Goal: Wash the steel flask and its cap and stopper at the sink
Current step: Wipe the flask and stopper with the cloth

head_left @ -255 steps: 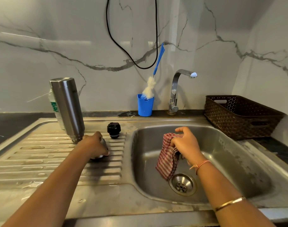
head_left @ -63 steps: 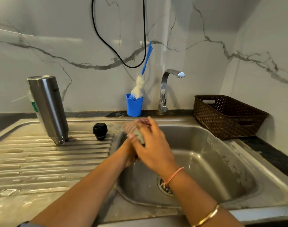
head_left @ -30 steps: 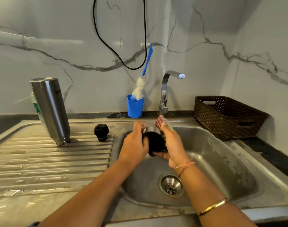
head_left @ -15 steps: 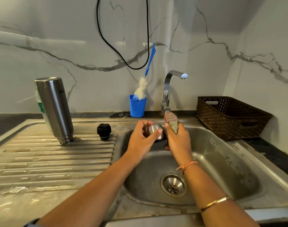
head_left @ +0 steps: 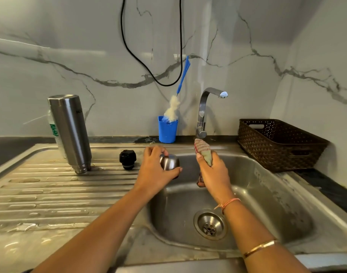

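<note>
Progress looks to me about a third of the way, judging only from how things lie. Going from the biggest thing down: the sink (head_left: 287,203) is dry-looking around the drain and no water runs from the tap (head_left: 203,107), so rinsing seems not yet begun. The steel flask (head_left: 70,133) stands mouth-down on the ribbed drainboard at the left of the counter (head_left: 40,194), untouched by either hand; I cannot tell whether it is washed. My left hand (head_left: 155,174) is wrapped around the cap (head_left: 168,163), holding it at the basin's left edge, dome up. My right hand (head_left: 212,172) is closed on the bunched checked cloth (head_left: 203,150), lifted over the basin and just apart from the cap. The stopper (head_left: 127,159) sits by itself on the drainboard between flask and cap, close to my left hand. I judge the cap is the piece in hand now, with stopper and perhaps flask left, then a rinse for all.

Counted: one sink, one tap, one brown basket (head_left: 277,144) at the right, one flask, one partly hidden bottle with a green label (head_left: 53,129) behind it, one blue cup (head_left: 167,130) holding one bottle brush (head_left: 178,91), one cloth, one cap, one stopper, two hands.
</note>
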Demonstrator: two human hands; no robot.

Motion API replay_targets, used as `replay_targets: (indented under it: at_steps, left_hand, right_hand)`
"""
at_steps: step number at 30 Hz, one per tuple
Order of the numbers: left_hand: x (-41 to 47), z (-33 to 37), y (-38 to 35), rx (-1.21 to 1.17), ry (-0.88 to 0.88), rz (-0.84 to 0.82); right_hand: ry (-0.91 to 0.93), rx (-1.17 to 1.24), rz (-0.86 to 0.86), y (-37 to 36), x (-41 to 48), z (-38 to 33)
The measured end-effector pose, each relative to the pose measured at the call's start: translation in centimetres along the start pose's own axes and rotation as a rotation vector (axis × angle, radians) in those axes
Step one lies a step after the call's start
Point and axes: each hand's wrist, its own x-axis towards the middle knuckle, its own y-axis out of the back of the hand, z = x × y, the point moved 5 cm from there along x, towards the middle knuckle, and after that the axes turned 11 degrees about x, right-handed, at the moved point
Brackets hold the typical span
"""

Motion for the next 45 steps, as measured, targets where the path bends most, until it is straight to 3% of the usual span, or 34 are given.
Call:
replay_targets:
  at_steps: [5, 11, 18, 25, 32, 36, 38, 40, 45]
  left_hand:
    - [-0.5, -5.2, 4.1, 0.060, 0.083, -0.003]
    - [0.0, -12.0, 9.1, 0.179, 0.160, 0.069]
    - [0.6, -15.0, 8.7, 0.231, 0.133, -0.037]
    - [0.4, -14.6, 9.4, 0.278, 0.066, -0.050]
    - [-0.5, -9.8, 9.6, 0.257, -0.168, 0.228]
    - [-0.7, -5.6, 8.0, 0.221, -0.232, 0.191]
    - [-0.8, -3.6, 6.4, 0.137, -0.164, 0.080]
    - [-0.8, -1.9, 4.1, 0.031, -0.031, -0.063]
    - [-0.9, -0.2, -2.4, -0.487, 0.436, -0.383]
  right_hand:
    - [-0.022, 0.014, -0.067, -0.8, -0.2, 0.6]
    - [-0.052, 0.070, -0.028, -0.1, 0.5, 1.5]
    - [-0.042, 0.048, -0.018, 0.1, 0.1, 1.0]
    - [-0.128, 0.122, -0.108, -0.8, -0.7, 0.6]
    - [-0.204, 0.150, -0.212, -1.3, -1.5, 0.1]
    - [-0.166, 0.023, -0.237, -1.4, -1.0, 0.3]
    - [-0.129, -0.087, -0.190, -0.7, -0.5, 0.3]
    - [-0.111, -0.047, -0.164, -0.1, -0.5, -0.3]
    - [-0.241, 0.418, -0.091, 1.0, -0.5, -0.8]
